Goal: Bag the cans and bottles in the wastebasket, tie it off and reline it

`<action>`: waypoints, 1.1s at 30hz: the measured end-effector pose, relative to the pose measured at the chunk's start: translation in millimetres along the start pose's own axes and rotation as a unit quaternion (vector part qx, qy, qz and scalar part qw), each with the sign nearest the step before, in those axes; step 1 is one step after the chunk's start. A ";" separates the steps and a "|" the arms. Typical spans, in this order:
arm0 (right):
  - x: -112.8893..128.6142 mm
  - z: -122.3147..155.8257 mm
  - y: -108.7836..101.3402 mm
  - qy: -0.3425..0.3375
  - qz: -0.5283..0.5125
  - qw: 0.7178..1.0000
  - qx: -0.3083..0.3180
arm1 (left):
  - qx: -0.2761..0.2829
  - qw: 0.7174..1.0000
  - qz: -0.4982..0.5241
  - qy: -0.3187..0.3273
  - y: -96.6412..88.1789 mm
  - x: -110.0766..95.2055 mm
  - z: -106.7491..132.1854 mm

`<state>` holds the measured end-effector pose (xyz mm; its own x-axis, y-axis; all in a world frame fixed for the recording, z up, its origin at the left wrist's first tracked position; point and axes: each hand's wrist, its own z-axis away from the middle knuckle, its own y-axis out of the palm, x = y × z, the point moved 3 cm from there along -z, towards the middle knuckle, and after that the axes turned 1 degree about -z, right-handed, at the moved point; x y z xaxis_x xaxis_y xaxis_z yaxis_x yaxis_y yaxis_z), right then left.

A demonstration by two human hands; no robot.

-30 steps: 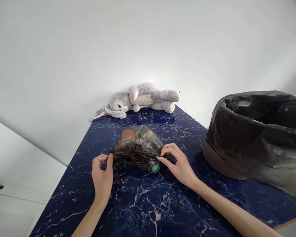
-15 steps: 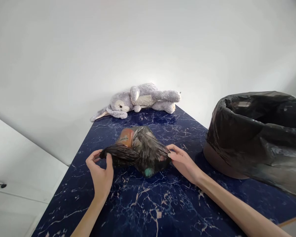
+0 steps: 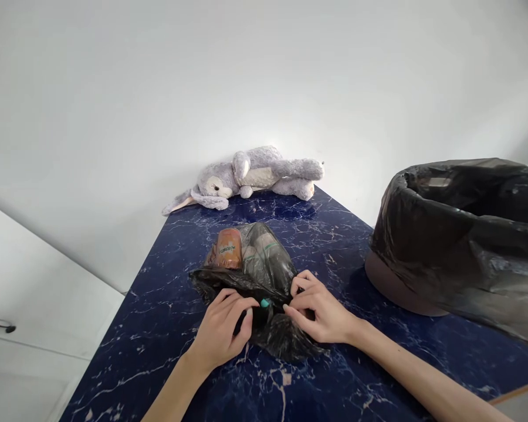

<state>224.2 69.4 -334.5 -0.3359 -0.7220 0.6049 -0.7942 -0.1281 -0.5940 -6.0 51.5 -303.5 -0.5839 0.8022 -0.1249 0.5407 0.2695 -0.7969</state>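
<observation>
A thin black plastic bag (image 3: 286,341) lies on the dark blue marbled table, its mouth turned toward me. Through the film an orange drink can (image 3: 229,249) shows on the left, with a clear bottle-like shape beside it. A teal cap (image 3: 264,303) shows at the bag's opening, between my hands. My left hand (image 3: 224,325) is closed on the near left edge of the bag, fingers curled and thumb below. On the right side, my right hand (image 3: 319,309) pinches the bag's edge. Just what each fingertip grips is partly hidden.
A dark bin (image 3: 405,284) lined with a large black bag stands on the table at the right. A grey plush rabbit (image 3: 255,176) lies on its side at the far edge against the white wall. White cabinet doors with a black handle (image 3: 0,324) are at left.
Both hands have come toward the middle of the bag's mouth, the left moving right and nearer. The bag's near edge is now folded down, and the can and teal cap show more clearly.
</observation>
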 end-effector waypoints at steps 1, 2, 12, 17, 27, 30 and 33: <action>0.0 0.7 2.2 -0.021 0.033 0.999 -0.008 | 0.008 1.000 -0.001 0.000 1.0 1.1 1.0; -0.2 1.1 3.6 -0.038 0.063 0.997 -0.019 | 0.019 1.000 -0.006 0.001 2.5 2.2 1.9; -11.5 -1.3 -5.4 0.037 0.265 0.958 -0.103 | 0.077 0.988 -0.104 -0.087 19.2 18.6 12.7; -18.8 -0.2 -8.8 0.075 0.299 0.942 -0.136 | 0.114 0.982 -0.067 -0.136 25.8 24.2 18.6; 7.7 0.7 -8.1 -0.052 0.170 0.974 -0.143 | 0.067 0.989 -0.132 -0.020 14.8 6.9 6.3; 11.8 0.9 1.0 -0.090 0.100 0.988 -0.070 | 0.096 0.984 -0.144 0.034 17.9 -0.9 4.5; 9.3 0.0 7.5 -0.074 0.084 0.994 -0.020 | 0.108 0.983 -0.145 0.044 19.9 -3.0 3.2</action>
<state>215.2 61.7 -333.3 -0.3891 -0.8231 0.4136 -0.7538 0.0264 -0.6566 4.6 52.7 -320.9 -0.6340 0.7543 0.1703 0.2126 0.3818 -0.8995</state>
